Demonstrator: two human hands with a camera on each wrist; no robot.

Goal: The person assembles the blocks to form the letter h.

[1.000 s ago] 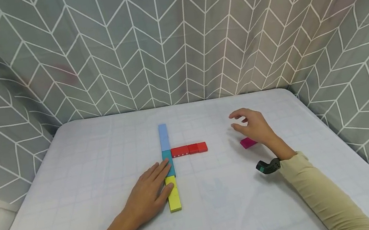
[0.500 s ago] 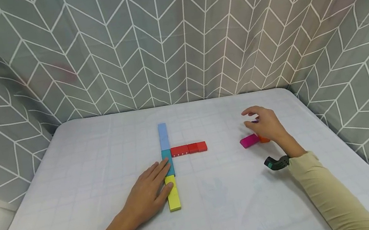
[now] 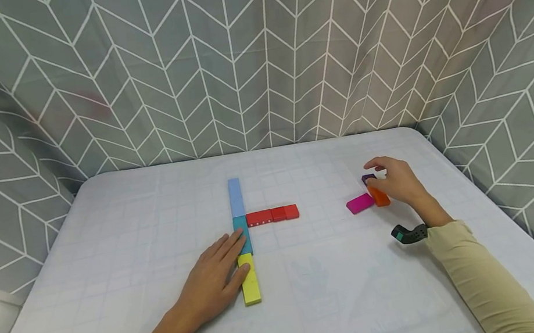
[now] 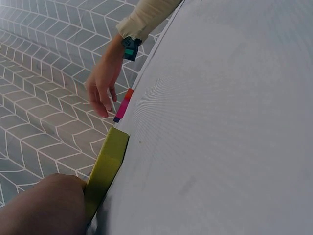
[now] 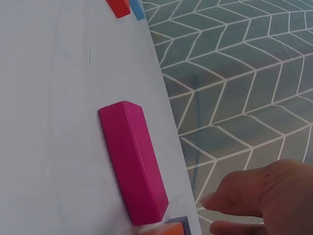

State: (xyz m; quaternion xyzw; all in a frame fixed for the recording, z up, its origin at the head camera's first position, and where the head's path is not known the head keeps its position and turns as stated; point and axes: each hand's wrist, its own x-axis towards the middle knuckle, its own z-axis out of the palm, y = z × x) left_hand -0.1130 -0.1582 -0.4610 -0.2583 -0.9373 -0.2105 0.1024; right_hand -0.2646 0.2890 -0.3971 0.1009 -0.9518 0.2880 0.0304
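Note:
My left hand (image 3: 214, 278) lies flat, fingers over the teal blocks (image 3: 240, 223) and thumb on the yellow block (image 3: 251, 293). These blocks and a light blue length (image 3: 236, 198) form one straight column. Red blocks (image 3: 260, 218), some with white dots on the side, run rightward from the teal part. Over on the right, my right hand (image 3: 398, 181) hovers with parted, bent fingers above an orange block (image 3: 381, 198) and a dark purple block (image 3: 368, 178). Its thumb overlaps both in the head view. A magenta block (image 5: 133, 161) lies just left of the orange one.
A white cloth-covered table (image 3: 312, 312) extends under everything. Grey curtains (image 3: 248, 52) with white chevron lines stand behind it and at both sides. A dark wrist camera (image 3: 409, 233) sits below the right hand.
My right hand has moved rightward, away from the column of blocks. The orange and purple blocks, hidden under it earlier, now show. My left hand stays in place.

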